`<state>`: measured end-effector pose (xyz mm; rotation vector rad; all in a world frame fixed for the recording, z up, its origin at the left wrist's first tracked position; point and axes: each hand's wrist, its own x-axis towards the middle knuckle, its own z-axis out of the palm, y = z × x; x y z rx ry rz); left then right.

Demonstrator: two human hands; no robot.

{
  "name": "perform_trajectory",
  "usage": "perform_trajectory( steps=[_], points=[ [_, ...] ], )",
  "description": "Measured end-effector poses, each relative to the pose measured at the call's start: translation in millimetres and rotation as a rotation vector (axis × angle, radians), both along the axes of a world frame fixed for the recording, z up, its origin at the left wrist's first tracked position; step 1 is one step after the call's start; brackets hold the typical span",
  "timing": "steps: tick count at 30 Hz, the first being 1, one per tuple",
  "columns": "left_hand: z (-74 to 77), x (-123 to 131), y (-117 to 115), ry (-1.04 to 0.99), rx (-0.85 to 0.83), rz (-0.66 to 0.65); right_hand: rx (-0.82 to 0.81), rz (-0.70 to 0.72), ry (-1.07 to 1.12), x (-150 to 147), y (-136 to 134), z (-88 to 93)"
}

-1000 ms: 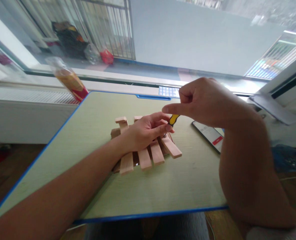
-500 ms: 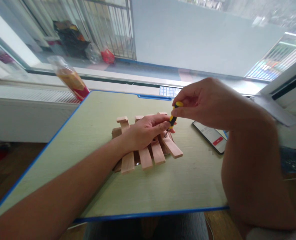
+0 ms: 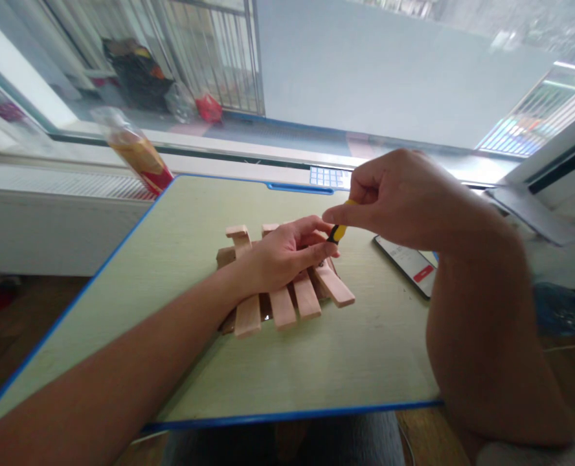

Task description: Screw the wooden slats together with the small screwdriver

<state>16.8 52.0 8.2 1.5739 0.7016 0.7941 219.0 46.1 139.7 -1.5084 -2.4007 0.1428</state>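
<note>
A small yellow and black screwdriver (image 3: 337, 233) stands tilted over the rightmost wooden slat (image 3: 335, 285). My right hand (image 3: 382, 197) is closed round the top of its handle, covering much of it. Lower down, the thumb and fingers of my left hand (image 3: 294, 252) pinch the screwdriver near its base. The palm lies across several pale wooden slats (image 3: 281, 307), set side by side over a brown base piece (image 3: 226, 257). At the screwdriver's lower end, a small dark metal spot shows on the slat; the tip itself is hidden by my left thumb.
The slats lie on a light green table (image 3: 355, 362) with a blue rim. To the right, a phone (image 3: 406, 262) lies close to my right forearm. A bottle with a red label (image 3: 139, 155) stands beyond the left back corner, near the window sill.
My right hand's fingers have rolled over the screwdriver's handle, turning it and covering more of its top. My left hand stays on the slats, its fingers slightly shifted round the screwdriver.
</note>
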Motion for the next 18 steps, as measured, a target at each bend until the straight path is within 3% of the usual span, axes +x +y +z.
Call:
perform_trajectory(
  steps=[9,18],
  points=[
    [-5.0,1,3,-0.035,-0.005,0.005,-0.005,-0.020,-0.008,0,2,-0.7],
    [-0.6,0,1,-0.042,0.023,0.000,-0.035,0.208,0.079,11,-5,10.0]
  ],
)
